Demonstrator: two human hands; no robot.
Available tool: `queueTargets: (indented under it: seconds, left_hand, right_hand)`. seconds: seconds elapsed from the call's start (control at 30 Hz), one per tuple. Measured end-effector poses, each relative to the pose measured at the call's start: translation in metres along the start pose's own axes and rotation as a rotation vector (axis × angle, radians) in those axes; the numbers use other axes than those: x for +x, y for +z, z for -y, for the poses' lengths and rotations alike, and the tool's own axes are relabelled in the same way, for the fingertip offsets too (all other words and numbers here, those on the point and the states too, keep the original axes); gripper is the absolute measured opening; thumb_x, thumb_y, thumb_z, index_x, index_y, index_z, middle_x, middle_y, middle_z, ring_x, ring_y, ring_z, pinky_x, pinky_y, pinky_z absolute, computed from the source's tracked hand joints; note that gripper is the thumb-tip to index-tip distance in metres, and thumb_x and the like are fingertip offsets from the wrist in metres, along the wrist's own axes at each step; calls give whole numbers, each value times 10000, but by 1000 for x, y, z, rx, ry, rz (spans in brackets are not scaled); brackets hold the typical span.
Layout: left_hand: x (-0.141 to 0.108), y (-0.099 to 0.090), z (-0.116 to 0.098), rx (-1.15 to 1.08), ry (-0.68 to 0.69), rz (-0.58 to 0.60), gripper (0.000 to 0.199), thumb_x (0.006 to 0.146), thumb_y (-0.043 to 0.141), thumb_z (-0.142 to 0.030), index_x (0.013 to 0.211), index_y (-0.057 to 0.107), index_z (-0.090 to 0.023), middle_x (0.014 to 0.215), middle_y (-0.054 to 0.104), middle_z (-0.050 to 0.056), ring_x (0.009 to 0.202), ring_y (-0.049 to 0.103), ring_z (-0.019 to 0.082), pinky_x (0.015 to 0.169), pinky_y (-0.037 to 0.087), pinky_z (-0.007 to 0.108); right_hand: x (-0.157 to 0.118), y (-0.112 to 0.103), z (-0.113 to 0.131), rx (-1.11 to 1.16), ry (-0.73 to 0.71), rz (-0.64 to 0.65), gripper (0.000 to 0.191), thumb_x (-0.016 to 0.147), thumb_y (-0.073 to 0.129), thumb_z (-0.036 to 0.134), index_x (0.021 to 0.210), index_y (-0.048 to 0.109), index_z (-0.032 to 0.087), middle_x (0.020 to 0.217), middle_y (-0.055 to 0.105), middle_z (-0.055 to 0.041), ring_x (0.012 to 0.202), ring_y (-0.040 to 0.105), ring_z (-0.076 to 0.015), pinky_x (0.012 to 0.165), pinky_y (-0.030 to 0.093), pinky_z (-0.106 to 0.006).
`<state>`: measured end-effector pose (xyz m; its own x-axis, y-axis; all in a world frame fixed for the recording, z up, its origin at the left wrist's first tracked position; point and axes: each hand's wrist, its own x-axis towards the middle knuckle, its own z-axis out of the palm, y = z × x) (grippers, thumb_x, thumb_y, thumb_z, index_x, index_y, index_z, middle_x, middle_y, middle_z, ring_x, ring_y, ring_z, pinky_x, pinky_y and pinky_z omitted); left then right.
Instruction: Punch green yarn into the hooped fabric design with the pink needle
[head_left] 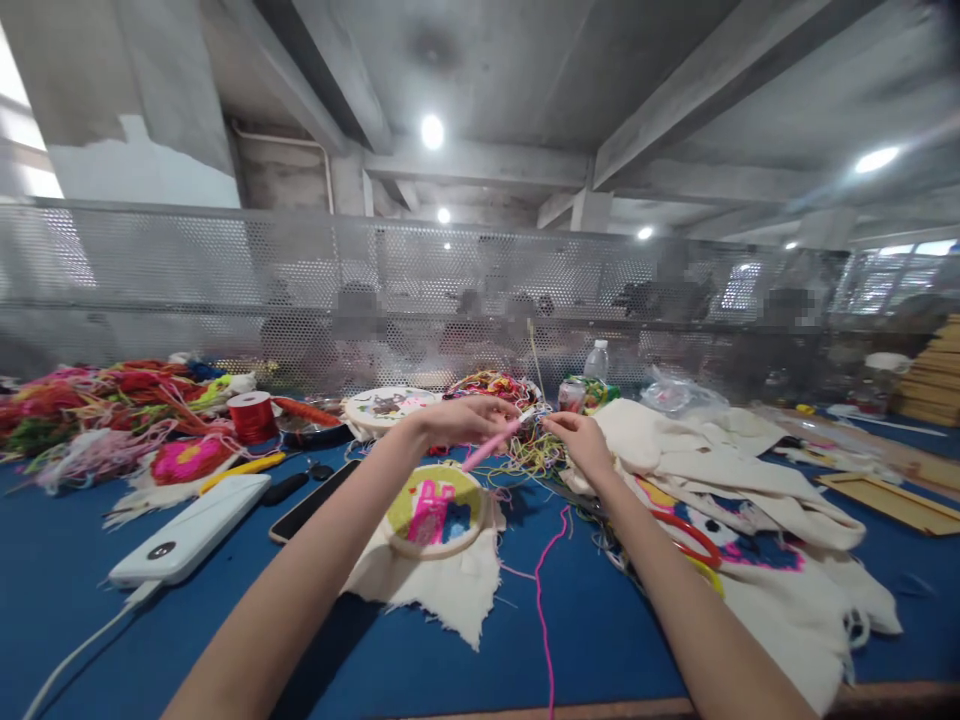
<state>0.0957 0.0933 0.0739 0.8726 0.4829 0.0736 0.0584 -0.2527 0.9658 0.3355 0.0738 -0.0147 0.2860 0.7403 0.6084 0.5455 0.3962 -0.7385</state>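
Note:
My left hand (474, 418) is closed around a pink pen-shaped punch needle (491, 445), tilted with its pale end up and to the right. Close to that end, my right hand (579, 440) pinches its fingertips together; whatever lies between them is too small to make out. Below my left hand, an embroidery hoop (400, 548) rests on the table, framing cream cloth (450, 600) with a yellow, pink and blue yarn design. A strand of magenta yarn (541, 600) runs down the table to the right of the hoop.
A white power bank (191, 530) with a cable and a black phone (315, 502) lie left. Behind them are a red spool (252, 417) and heaped yarn (112, 400). Red-handled scissors (694, 540) and cream fabric (690, 440) lie right. A perforated metal screen (450, 280) stands behind.

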Motion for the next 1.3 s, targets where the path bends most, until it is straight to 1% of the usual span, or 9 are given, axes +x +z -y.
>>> queueTargets:
  seconds: [0.03, 0.13, 0.23, 0.33, 0.43, 0.57, 0.9, 1.13, 1.3]
  left_hand:
    - [-5, -14, -7, -325, 16, -177, 342, 702, 638, 38, 1005, 626, -121, 836, 682, 127, 674, 652, 196, 648, 501, 317]
    - [-13, -50, -12, -556, 209, -464, 292, 756, 576, 55, 976, 629, -129, 775, 668, 74, 649, 633, 134, 673, 493, 249]
    - [-13, -71, -1, -735, 399, -750, 252, 819, 534, 25, 978, 601, -160, 790, 652, 15, 678, 623, 79, 719, 487, 200]
    - [-10, -80, 12, -862, 469, -940, 168, 874, 546, -124, 1038, 581, -139, 949, 642, 37, 773, 625, 119, 701, 523, 270]
    - [-9, -83, 18, -947, 483, -1063, 244, 889, 548, -255, 1103, 564, -138, 1049, 611, 63, 834, 617, 156, 695, 542, 327]
    - [-9, -81, 16, -1005, 490, -1145, 277, 889, 548, -272, 1138, 551, -149, 1087, 600, 73, 870, 615, 168, 720, 543, 343]
    - [-5, -74, 8, -1020, 523, -1221, 273, 887, 553, -260, 1134, 552, -146, 1067, 606, 68, 850, 618, 161, 703, 545, 331]
    - [-7, -75, 7, -1007, 518, -1238, 265, 888, 552, -262, 1124, 556, -142, 1051, 610, 65, 834, 620, 156, 690, 546, 323]
    - [-3, -70, 6, -998, 500, -1218, 265, 886, 555, -258, 1126, 556, -145, 1050, 611, 63, 834, 620, 154, 694, 545, 321]
  right_hand:
    - [-2, 3, 2, -21, -10, 10, 312, 711, 607, 431, 785, 729, 154, 760, 730, -76, 711, 645, -230, 680, 469, -329]
    - [-9, 13, 9, -88, -46, 54, 276, 730, 589, 400, 763, 726, 163, 732, 726, -70, 677, 637, -225, 650, 460, -323]
    - [-15, 20, 15, -145, -95, 134, 229, 746, 576, 356, 737, 721, 178, 710, 723, -60, 648, 634, -216, 626, 455, -309]
    - [-20, 24, 19, -199, -146, 208, 173, 747, 578, 295, 724, 720, 201, 728, 727, -48, 678, 643, -213, 661, 457, -306]
    - [-25, 25, 21, -241, -173, 258, 148, 743, 582, 259, 718, 718, 208, 732, 727, -45, 697, 648, -213, 675, 456, -306]
    - [-28, 25, 23, -277, -192, 298, 145, 749, 578, 247, 715, 713, 207, 741, 727, -42, 704, 648, -205, 681, 461, -299]
    - [-28, 23, 23, -320, -234, 327, 148, 760, 570, 239, 730, 712, 205, 789, 730, -46, 759, 650, -206, 719, 457, -302]
    - [-28, 23, 23, -326, -264, 330, 160, 772, 560, 239, 720, 709, 212, 785, 725, -45, 775, 646, -215, 737, 450, -315]
    - [-28, 23, 23, -330, -253, 322, 155, 763, 565, 232, 712, 710, 213, 787, 727, -47, 766, 648, -216, 723, 455, -311]
